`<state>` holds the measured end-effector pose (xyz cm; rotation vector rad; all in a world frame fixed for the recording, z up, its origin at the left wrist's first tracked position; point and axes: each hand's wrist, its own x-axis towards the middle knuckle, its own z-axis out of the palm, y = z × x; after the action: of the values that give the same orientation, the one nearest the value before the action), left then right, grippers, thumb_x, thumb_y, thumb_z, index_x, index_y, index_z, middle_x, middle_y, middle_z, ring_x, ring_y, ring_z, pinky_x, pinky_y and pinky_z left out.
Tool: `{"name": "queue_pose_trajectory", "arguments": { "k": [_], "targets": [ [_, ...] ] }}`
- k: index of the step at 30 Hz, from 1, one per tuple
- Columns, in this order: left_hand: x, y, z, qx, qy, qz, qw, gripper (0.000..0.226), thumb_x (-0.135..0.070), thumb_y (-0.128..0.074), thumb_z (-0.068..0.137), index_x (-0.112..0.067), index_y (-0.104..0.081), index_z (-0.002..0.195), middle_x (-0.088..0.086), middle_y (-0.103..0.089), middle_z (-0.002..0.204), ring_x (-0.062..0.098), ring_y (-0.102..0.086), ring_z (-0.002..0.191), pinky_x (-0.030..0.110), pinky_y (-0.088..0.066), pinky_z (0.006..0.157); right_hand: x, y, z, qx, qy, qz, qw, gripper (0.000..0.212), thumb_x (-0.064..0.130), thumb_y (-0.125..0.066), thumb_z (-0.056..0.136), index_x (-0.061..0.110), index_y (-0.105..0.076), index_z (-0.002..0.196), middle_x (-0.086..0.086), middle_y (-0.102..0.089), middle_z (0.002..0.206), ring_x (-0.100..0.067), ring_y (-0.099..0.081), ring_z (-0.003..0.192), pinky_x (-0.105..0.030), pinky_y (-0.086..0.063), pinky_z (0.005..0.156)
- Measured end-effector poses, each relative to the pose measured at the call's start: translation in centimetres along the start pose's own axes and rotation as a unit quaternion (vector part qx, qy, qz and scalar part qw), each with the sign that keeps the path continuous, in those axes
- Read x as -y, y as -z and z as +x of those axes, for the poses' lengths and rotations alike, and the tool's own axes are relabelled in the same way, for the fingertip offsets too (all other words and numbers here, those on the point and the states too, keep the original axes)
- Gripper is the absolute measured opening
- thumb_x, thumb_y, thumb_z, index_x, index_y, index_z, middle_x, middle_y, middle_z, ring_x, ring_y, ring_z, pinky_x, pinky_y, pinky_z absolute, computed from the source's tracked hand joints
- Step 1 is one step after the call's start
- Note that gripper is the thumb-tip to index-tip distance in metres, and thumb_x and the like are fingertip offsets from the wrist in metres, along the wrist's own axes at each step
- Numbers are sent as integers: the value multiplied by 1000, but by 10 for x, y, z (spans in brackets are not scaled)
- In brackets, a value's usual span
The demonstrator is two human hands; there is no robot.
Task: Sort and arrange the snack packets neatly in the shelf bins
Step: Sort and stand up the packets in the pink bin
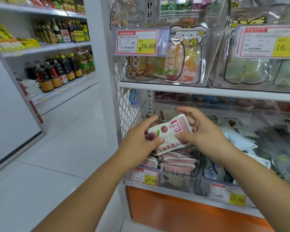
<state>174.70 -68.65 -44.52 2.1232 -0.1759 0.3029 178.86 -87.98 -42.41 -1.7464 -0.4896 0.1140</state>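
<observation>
A white and pink snack packet [170,133] with red fruit printed on it is held tilted above a clear bin [177,180] on the lower shelf. My left hand [141,139] pinches its lower left edge with thumb on top. My right hand [201,129] grips its right side, thumb on the front and fingers behind. Several matching pink packets [176,162] lie stacked in the bin under it. The neighbouring clear bin [224,180] to the right holds blue and white packets [211,169].
The upper shelf [199,92] carries clear bins with orange and green packets and price tags [137,42]. A wire mesh panel [129,108] closes the shelf's left side. Across the tiled aisle [65,131], shelves hold oil and sauce bottles [60,71].
</observation>
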Motion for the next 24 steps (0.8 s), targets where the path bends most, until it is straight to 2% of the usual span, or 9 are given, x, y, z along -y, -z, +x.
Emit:
{"name": "queue_pose_trajectory", "arguments": {
  "k": [2,4,6,9,12,16,19,22,24],
  "targets": [
    [0,0,1,-6,8,-23,1000,35,-19,-74,82,-39,-64,110,-17,-66,100,-1,-65,82,11,-51,63,0,0,-1,21,-21,-23,999,55,2,-74,79,30,-55,121,1,-72,102,-18,-70,91,-42,-57,83],
    [-3,-1,-1,-30,8,-26,999,32,-19,-74,82,-39,-65,105,-16,-67,99,-3,-65,81,9,-49,62,3,3,-1,42,-35,-132,990,36,13,-76,80,30,-63,110,6,-74,95,-13,-70,87,-40,-57,85],
    [-3,0,-4,-37,-2,38,999,43,-23,-71,85,-40,-56,122,-16,-59,118,-5,-60,95,7,-46,74,5,5,3,-7,-12,-196,981,20,16,-73,83,28,-67,97,7,-73,87,-12,-69,79,-38,-57,79],
    [4,5,-13,8,-40,192,981,61,-36,-58,93,-37,-29,146,-15,-38,144,2,-40,126,18,-33,101,10,11,16,-86,23,-239,967,11,19,-72,83,27,-69,89,9,-71,81,-10,-65,77,-27,-50,71],
    [12,11,-26,80,-87,271,955,45,-43,-44,99,-34,-39,143,-16,-40,146,1,-35,130,17,-26,106,12,6,33,-8,32,-309,950,10,23,-71,85,25,-69,94,9,-70,86,-10,-64,80,-30,-51,74],
    [24,14,-30,119,-135,327,928,44,-45,-38,100,-36,-41,143,-18,-38,148,-1,-31,134,8,-9,100,10,-17,59,137,79,-484,861,16,22,-63,90,31,-63,103,9,-65,96,-14,-61,89,-24,-44,69],
    [26,17,-27,127,-135,335,924,45,-46,-39,99,-38,-39,144,-19,-36,150,-1,-30,135,7,-6,97,-5,-35,76,148,114,-558,809,37,18,-60,91,24,-59,127,-1,-59,119,-21,-56,106,-30,-43,87],
    [27,18,-25,121,-140,330,926,44,-45,-40,99,-38,-41,143,-20,-38,148,-1,-33,133,8,-13,100,-18,-46,89,148,92,-543,821,41,19,-63,89,23,-56,129,-4,-58,119,-21,-56,102,-27,-40,80],
    [28,17,-24,116,-138,327,928,45,-46,-40,99,-38,-39,143,-20,-38,148,-1,-33,133,10,-19,101,-14,-41,94,135,49,-482,864,34,27,-71,83,24,-59,115,0,-61,109,-17,-56,94,-27,-42,75]
  ]
}}
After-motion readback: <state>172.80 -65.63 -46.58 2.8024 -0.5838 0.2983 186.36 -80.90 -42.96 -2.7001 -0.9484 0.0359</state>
